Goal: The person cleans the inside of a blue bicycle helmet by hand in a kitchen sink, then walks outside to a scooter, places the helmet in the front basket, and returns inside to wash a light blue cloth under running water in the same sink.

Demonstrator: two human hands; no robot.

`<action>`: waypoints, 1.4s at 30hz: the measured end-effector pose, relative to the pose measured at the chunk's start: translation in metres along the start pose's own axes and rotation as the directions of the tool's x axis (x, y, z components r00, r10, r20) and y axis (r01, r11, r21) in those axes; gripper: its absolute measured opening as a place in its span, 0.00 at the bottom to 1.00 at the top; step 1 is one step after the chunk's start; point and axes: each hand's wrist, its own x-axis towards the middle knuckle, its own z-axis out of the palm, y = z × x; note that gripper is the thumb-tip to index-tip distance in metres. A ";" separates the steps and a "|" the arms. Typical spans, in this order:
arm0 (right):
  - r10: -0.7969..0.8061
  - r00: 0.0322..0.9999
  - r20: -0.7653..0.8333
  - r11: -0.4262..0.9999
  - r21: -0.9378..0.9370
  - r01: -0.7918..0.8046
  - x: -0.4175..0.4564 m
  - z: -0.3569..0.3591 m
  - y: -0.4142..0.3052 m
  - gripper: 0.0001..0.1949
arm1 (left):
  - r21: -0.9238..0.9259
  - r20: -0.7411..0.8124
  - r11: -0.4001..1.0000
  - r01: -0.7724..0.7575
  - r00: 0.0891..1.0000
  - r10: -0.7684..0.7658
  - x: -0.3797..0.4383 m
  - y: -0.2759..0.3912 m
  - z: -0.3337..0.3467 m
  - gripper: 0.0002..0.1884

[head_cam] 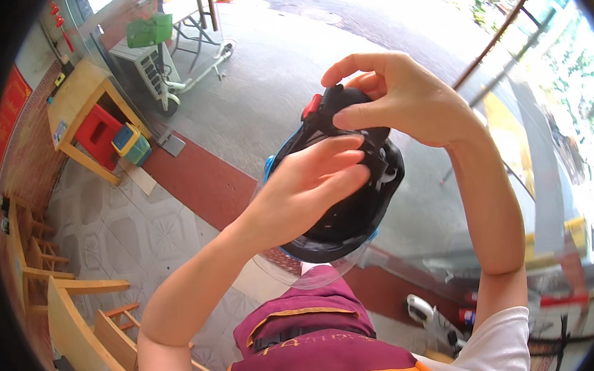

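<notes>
A helmet [340, 218] hangs in front of me with its black lined inside facing up. Its rim shows blue at the sides, and a clear visor [277, 275] juts out at the lower edge. Reaching over the opening, my left hand [317, 179] has its fingers bent at the straps and lining; its thumb is mostly hidden. Above it, my right hand [394, 96] pinches the black strap and padding at the helmet's far end between thumb and fingers. A red buckle piece [312, 106] sticks out beside the right fingertips.
A wooden table [81, 97] at left has a red plastic stool [98, 135] and a small bin [131, 143] under it. Wooden chairs [88, 334] stand lower left. A scooter [171, 85] with a green basket [149, 30] is outside; a white scooter part [430, 316] lies lower right.
</notes>
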 end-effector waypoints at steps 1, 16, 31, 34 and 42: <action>0.005 1.000 -0.016 0.998 0.060 -0.004 0.026 -0.011 0.016 0.18 | -0.087 0.053 0.995 -0.055 0.997 0.059 0.035 0.001 -0.006 0.19; 0.237 0.948 -0.214 0.941 0.294 -0.169 0.290 -0.215 0.260 0.14 | -0.364 -0.347 0.911 0.195 0.879 -0.327 0.351 -0.021 -0.260 0.21; 0.847 0.504 -0.171 0.475 0.671 -0.569 0.420 -0.323 0.716 0.10 | -0.418 -0.736 0.903 0.097 0.546 -0.400 0.525 -0.136 -0.518 0.17; 0.830 0.529 -0.178 0.517 0.603 -0.608 0.536 -0.353 0.764 0.11 | -0.418 -0.835 0.908 -0.006 0.397 -0.381 0.546 -0.170 -0.567 0.16; 0.400 0.906 0.140 0.786 0.457 -0.417 0.933 -0.374 0.619 0.13 | -0.314 -0.916 0.870 -0.381 -0.121 -0.383 0.567 -0.246 -0.621 0.14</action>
